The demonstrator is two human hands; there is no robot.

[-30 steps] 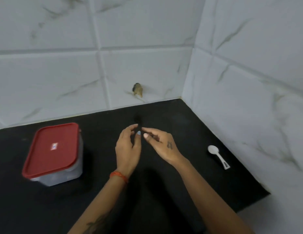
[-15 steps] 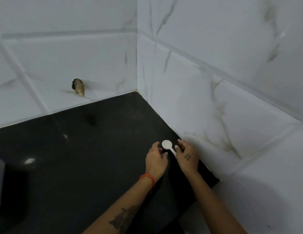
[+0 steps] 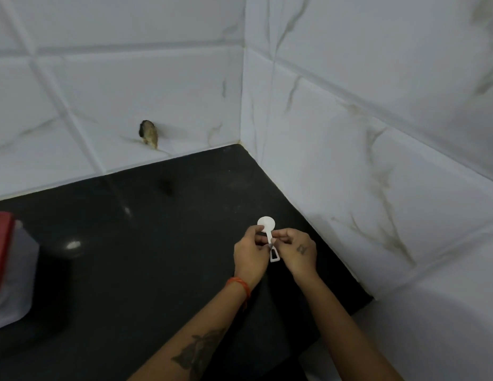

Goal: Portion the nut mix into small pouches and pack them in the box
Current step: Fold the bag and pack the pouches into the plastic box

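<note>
A small white plastic spoon [image 3: 268, 234] is held above the black counter [image 3: 146, 243] by both hands, close to the corner where two white marble-patterned tiled walls [image 3: 377, 149] meet. The spoon's thin handle is pinched between the curled fingers of the left hand [image 3: 251, 250] and those of the right hand [image 3: 296, 250], which are drawn close together on either side of it. The round bowl is seen above the fingertips, pointing away from the person, while the looped end of the handle hangs below, between the two hands. An orange thread band [image 3: 240, 285] is worn on the left wrist, and a tattoo is visible on the left forearm; a small mark is seen on the back of the right hand. At the far left edge of the view, well apart from the hands, a clear plastic box [image 3: 13, 279] with a red lid [image 3: 0, 248] is seen standing on the counter, partly cut off by the frame. A dark hole [image 3: 148, 133] is seen low in the back wall.
</note>
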